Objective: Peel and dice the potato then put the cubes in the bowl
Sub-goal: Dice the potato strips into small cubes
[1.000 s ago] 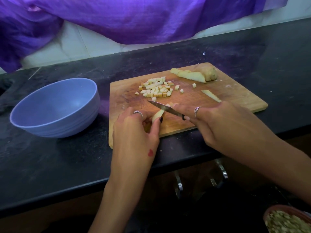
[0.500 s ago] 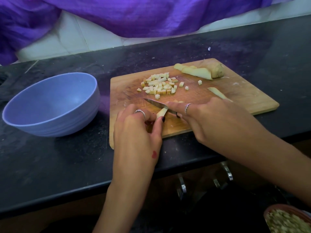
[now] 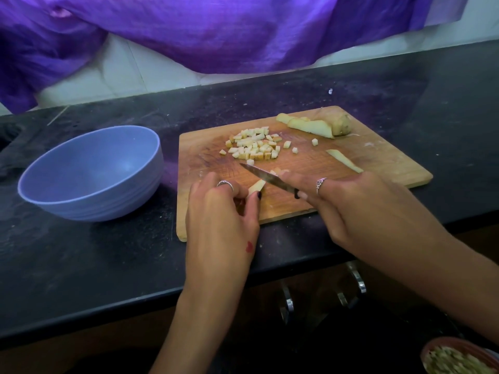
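Dicing is under way: at frame centre the left hand (image 3: 224,211) pinches a potato strip (image 3: 256,186) on the cutting board (image 3: 310,201), while the right hand (image 3: 359,209) grips the knife (image 3: 266,177) across it. Next comes a straight downward cut clear of the fingertips; the bowl (image 3: 91,174) at left holds no cubes (image 3: 253,147) yet.

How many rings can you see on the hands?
2. One ring is on a finger of the left hand; the other ring is on the right hand. Curled fingers may hide more.
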A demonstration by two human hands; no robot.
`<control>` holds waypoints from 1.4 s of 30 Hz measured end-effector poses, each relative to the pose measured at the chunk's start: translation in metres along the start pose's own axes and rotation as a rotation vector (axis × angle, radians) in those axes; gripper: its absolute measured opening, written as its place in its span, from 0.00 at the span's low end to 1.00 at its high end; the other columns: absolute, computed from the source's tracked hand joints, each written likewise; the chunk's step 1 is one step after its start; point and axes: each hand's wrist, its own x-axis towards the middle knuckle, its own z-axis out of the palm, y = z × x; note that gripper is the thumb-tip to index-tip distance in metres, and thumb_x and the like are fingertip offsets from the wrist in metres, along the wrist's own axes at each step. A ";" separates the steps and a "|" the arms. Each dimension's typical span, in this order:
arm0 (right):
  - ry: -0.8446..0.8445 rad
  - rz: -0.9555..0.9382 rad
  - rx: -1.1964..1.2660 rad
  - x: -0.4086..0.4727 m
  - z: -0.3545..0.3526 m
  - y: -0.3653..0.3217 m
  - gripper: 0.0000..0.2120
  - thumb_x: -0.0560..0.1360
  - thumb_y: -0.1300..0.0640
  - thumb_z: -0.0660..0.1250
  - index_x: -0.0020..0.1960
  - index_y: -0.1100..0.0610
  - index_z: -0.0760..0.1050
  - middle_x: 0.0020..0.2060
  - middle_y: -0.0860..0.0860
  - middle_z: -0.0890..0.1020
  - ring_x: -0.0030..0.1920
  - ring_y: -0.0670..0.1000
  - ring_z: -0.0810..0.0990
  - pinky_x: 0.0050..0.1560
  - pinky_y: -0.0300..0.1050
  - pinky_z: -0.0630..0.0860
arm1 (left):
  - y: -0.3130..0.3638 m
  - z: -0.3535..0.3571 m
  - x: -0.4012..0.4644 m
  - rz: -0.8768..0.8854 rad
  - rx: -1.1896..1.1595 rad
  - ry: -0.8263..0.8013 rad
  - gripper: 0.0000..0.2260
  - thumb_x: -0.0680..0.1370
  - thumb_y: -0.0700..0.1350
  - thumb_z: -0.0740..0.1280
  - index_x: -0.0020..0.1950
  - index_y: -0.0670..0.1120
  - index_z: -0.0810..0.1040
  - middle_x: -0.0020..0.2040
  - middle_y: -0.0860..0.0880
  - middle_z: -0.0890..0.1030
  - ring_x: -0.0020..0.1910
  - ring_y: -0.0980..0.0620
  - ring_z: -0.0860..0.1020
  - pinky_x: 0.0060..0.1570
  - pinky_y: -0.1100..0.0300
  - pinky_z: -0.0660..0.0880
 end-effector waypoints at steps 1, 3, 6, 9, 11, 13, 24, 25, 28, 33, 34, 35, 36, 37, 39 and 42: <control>-0.005 -0.007 -0.024 0.000 -0.001 -0.001 0.22 0.80 0.45 0.46 0.73 0.31 0.52 0.31 0.47 0.72 0.31 0.49 0.71 0.30 0.44 0.68 | 0.000 0.000 0.000 0.005 -0.003 0.002 0.07 0.76 0.48 0.69 0.47 0.45 0.83 0.46 0.51 0.75 0.47 0.50 0.76 0.47 0.52 0.76; -0.021 -0.015 -0.061 0.002 -0.002 -0.003 0.22 0.81 0.45 0.45 0.73 0.31 0.48 0.31 0.46 0.71 0.30 0.46 0.68 0.31 0.41 0.67 | -0.001 0.001 0.001 0.011 -0.008 0.007 0.08 0.76 0.48 0.69 0.47 0.45 0.83 0.46 0.51 0.75 0.47 0.50 0.76 0.48 0.52 0.76; -0.080 -0.015 -0.093 0.011 -0.001 -0.005 0.23 0.82 0.48 0.48 0.73 0.31 0.46 0.32 0.47 0.68 0.30 0.46 0.65 0.31 0.43 0.67 | -0.002 0.002 0.001 0.022 -0.013 0.024 0.07 0.75 0.47 0.70 0.47 0.44 0.84 0.45 0.50 0.76 0.46 0.49 0.76 0.47 0.51 0.76; -0.129 -0.006 -0.138 0.023 0.002 -0.008 0.24 0.82 0.51 0.51 0.74 0.33 0.48 0.32 0.47 0.64 0.31 0.48 0.64 0.36 0.44 0.67 | -0.001 0.003 -0.001 0.044 -0.007 0.042 0.07 0.75 0.46 0.70 0.45 0.43 0.83 0.44 0.51 0.75 0.45 0.49 0.76 0.45 0.50 0.77; -0.158 0.002 -0.150 0.026 0.004 -0.009 0.25 0.82 0.51 0.53 0.74 0.33 0.48 0.32 0.47 0.63 0.34 0.49 0.65 0.38 0.45 0.67 | 0.000 0.004 -0.001 0.053 0.011 0.055 0.06 0.75 0.46 0.70 0.44 0.43 0.83 0.43 0.52 0.73 0.45 0.49 0.76 0.45 0.51 0.77; -0.202 0.003 -0.159 0.023 0.005 -0.010 0.27 0.82 0.51 0.53 0.74 0.34 0.44 0.33 0.47 0.64 0.32 0.48 0.63 0.35 0.44 0.66 | 0.001 0.004 -0.002 0.062 0.032 0.066 0.06 0.75 0.46 0.70 0.42 0.44 0.82 0.43 0.54 0.71 0.45 0.50 0.75 0.44 0.55 0.74; -0.057 0.051 0.044 -0.002 -0.002 -0.006 0.21 0.80 0.45 0.48 0.73 0.32 0.53 0.34 0.48 0.73 0.34 0.49 0.71 0.33 0.44 0.69 | -0.001 -0.005 -0.008 0.057 0.047 -0.012 0.11 0.77 0.49 0.67 0.55 0.46 0.82 0.48 0.53 0.73 0.50 0.53 0.74 0.51 0.58 0.73; -0.068 0.045 0.043 -0.001 -0.001 -0.009 0.21 0.80 0.45 0.48 0.73 0.32 0.53 0.33 0.47 0.72 0.33 0.49 0.71 0.34 0.44 0.71 | -0.002 -0.006 -0.008 0.055 0.039 -0.007 0.12 0.77 0.50 0.68 0.57 0.46 0.82 0.48 0.53 0.73 0.51 0.53 0.74 0.51 0.58 0.73; -0.101 0.035 0.018 0.000 -0.001 -0.013 0.22 0.81 0.44 0.47 0.73 0.31 0.50 0.32 0.46 0.70 0.34 0.49 0.72 0.37 0.45 0.75 | -0.004 -0.007 -0.009 0.048 0.021 0.015 0.12 0.75 0.49 0.69 0.57 0.48 0.82 0.49 0.54 0.74 0.51 0.53 0.74 0.51 0.63 0.70; -0.131 0.019 -0.077 0.007 -0.002 -0.015 0.23 0.82 0.46 0.47 0.72 0.30 0.43 0.34 0.47 0.71 0.34 0.48 0.72 0.37 0.45 0.75 | -0.008 -0.002 -0.007 0.039 -0.028 0.046 0.06 0.73 0.44 0.73 0.48 0.44 0.84 0.44 0.53 0.76 0.46 0.51 0.76 0.45 0.66 0.67; -0.132 0.008 -0.102 0.010 0.000 -0.016 0.24 0.82 0.47 0.48 0.72 0.30 0.42 0.33 0.47 0.69 0.33 0.48 0.69 0.35 0.44 0.72 | -0.008 -0.002 -0.007 0.035 -0.036 0.047 0.05 0.73 0.43 0.73 0.47 0.44 0.84 0.44 0.53 0.76 0.46 0.51 0.76 0.45 0.66 0.68; -0.131 0.006 -0.122 0.014 0.002 -0.017 0.25 0.82 0.48 0.50 0.73 0.31 0.42 0.33 0.47 0.67 0.31 0.47 0.66 0.32 0.43 0.68 | -0.009 -0.001 -0.007 0.038 -0.039 0.047 0.05 0.72 0.43 0.73 0.46 0.44 0.84 0.44 0.53 0.76 0.46 0.51 0.76 0.45 0.66 0.68; -0.129 0.012 -0.144 0.017 0.003 -0.018 0.26 0.82 0.49 0.51 0.73 0.31 0.42 0.32 0.47 0.64 0.30 0.46 0.62 0.29 0.42 0.64 | -0.009 0.000 -0.006 0.043 -0.038 0.047 0.05 0.72 0.43 0.73 0.46 0.44 0.84 0.44 0.52 0.77 0.46 0.50 0.76 0.45 0.66 0.69; -0.128 0.020 -0.169 0.019 0.003 -0.020 0.27 0.82 0.50 0.52 0.73 0.32 0.42 0.32 0.47 0.62 0.29 0.46 0.60 0.28 0.41 0.60 | -0.009 0.000 -0.007 0.049 -0.033 0.045 0.05 0.73 0.43 0.72 0.47 0.44 0.84 0.44 0.52 0.77 0.47 0.50 0.76 0.45 0.65 0.69; -0.146 0.030 -0.205 0.019 0.002 -0.023 0.28 0.83 0.51 0.52 0.73 0.32 0.41 0.31 0.47 0.61 0.29 0.45 0.58 0.27 0.40 0.57 | -0.008 0.000 -0.008 0.055 -0.019 0.045 0.05 0.73 0.43 0.72 0.47 0.43 0.84 0.44 0.52 0.76 0.47 0.50 0.76 0.45 0.65 0.69; -0.180 0.036 -0.233 0.014 0.003 -0.025 0.29 0.83 0.51 0.52 0.74 0.33 0.38 0.31 0.48 0.59 0.29 0.46 0.55 0.27 0.40 0.55 | -0.006 0.002 -0.008 0.063 0.019 0.065 0.03 0.73 0.42 0.71 0.43 0.43 0.83 0.42 0.52 0.74 0.47 0.50 0.75 0.44 0.64 0.68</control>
